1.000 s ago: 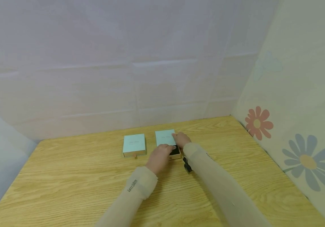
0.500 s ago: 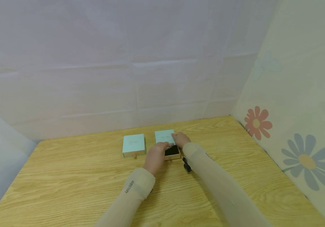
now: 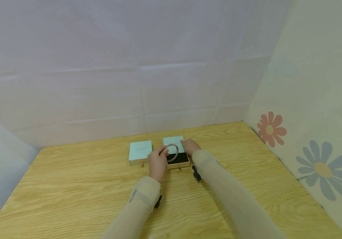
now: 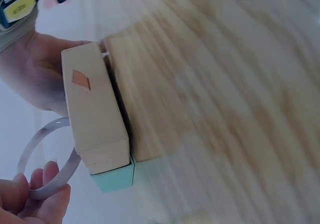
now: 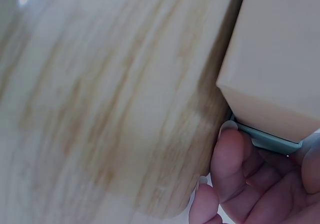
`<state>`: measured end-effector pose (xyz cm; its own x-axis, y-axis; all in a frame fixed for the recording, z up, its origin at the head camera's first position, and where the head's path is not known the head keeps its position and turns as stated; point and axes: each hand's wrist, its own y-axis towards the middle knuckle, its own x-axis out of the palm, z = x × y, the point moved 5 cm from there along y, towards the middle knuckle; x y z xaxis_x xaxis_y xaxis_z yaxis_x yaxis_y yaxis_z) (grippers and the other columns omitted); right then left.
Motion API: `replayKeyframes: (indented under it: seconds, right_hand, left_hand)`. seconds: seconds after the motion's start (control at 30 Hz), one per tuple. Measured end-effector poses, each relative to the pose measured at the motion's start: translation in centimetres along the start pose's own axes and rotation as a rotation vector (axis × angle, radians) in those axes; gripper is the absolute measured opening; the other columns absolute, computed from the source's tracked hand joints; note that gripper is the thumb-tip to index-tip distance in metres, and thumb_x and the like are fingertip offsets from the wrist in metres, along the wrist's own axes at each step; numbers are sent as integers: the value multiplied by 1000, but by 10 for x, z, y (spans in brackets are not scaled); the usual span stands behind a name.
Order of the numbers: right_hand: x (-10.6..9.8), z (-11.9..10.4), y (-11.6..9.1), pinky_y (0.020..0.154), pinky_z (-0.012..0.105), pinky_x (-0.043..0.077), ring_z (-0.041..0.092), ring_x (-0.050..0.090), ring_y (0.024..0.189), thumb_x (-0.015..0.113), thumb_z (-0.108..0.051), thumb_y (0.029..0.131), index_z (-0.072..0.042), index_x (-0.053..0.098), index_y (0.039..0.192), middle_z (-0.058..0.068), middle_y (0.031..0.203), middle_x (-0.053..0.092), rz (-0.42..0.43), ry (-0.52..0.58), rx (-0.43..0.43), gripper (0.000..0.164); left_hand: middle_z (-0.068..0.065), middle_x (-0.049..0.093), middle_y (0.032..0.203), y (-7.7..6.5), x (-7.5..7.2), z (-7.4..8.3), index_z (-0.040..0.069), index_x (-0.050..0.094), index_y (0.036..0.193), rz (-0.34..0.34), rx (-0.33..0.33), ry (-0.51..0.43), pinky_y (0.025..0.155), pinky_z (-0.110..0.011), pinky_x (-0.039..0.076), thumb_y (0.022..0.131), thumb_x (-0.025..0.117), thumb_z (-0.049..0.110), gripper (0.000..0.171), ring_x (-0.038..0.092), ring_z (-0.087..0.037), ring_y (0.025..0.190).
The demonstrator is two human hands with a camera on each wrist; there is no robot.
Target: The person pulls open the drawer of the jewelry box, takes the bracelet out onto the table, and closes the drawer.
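My left hand point(image 3: 157, 164) pinches a pale translucent bangle point(image 3: 177, 152) between thumb and fingertips, raised above a pull-out jewelry box. That box has a mint sleeve point(image 3: 171, 140) and a cream drawer point(image 3: 178, 166) lined in black, slid partly out towards me. In the left wrist view, the bangle point(image 4: 65, 173) stands beside the drawer front point(image 4: 95, 103), which bears a small orange ribbon tab point(image 4: 80, 79). My right hand point(image 3: 191, 147) grips the sleeve's right side, thumb over its top; from the right wrist, curled fingers point(image 5: 229, 156) show against the mint edge.
A second mint jewelry box point(image 3: 140, 151), pushed in, lies just left of the first, near my left hand. Both are on a wood-grain table point(image 3: 78, 186). A pale cloth wall point(image 3: 105, 99) rises behind it, and a flower-printed one point(image 3: 317, 99) at right.
My left hand has drawn back left and up out of the drawer, lifting the bangle, which now shows as a full ring. The right hand has stayed on the sleeve.
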<state>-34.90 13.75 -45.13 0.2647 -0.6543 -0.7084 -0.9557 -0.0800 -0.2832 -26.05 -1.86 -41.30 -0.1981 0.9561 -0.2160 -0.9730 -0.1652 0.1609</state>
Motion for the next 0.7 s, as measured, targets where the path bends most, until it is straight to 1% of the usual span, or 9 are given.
replayKeyframes:
  seconds: [0.1, 0.23, 0.37, 0.53, 0.7]
  right_hand:
    - [0, 0, 0, 40, 28, 33, 13, 27, 35, 37, -34, 107, -12, 41, 51, 0, 41, 30, 0, 1, -2, 61]
    - [0, 0, -1, 41, 28, 35, 13, 27, 36, 37, -33, 107, -11, 41, 51, 0, 41, 30, -2, 6, -4, 61]
    - [0, -1, -1, 43, 29, 36, 13, 28, 36, 37, -33, 107, -11, 42, 51, 0, 41, 32, -1, -1, -4, 61]
    - [0, -1, -3, 45, 30, 38, 13, 30, 36, 36, -34, 107, -11, 42, 51, 0, 42, 33, 5, -19, -11, 61]
    - [0, -2, -3, 44, 29, 37, 13, 28, 36, 37, -32, 107, -12, 41, 50, -1, 41, 30, 8, -25, -17, 61]
  left_hand:
    - [-26, 68, 102, 2, -2, -4, -10, 66, 116, 16, -44, -87, 71, -37, 58, 96, 58, 1, 23, 68, -34, 89]
    - [-30, 65, 105, 3, -4, -11, -13, 63, 118, 20, -88, -195, 73, -40, 58, 96, 57, -3, 25, 67, -38, 90]
    - [-32, 64, 105, 3, -5, -17, -13, 61, 120, 20, -125, -249, 71, -39, 59, 96, 57, -4, 26, 67, -40, 90]
    - [-34, 63, 104, 3, -6, -19, -15, 61, 118, 30, -153, -285, 67, -35, 59, 96, 56, -5, 25, 68, -39, 89]
    - [-35, 61, 106, 3, -8, -21, -16, 59, 119, 45, -185, -339, 71, -31, 58, 96, 56, -4, 26, 70, -33, 85]
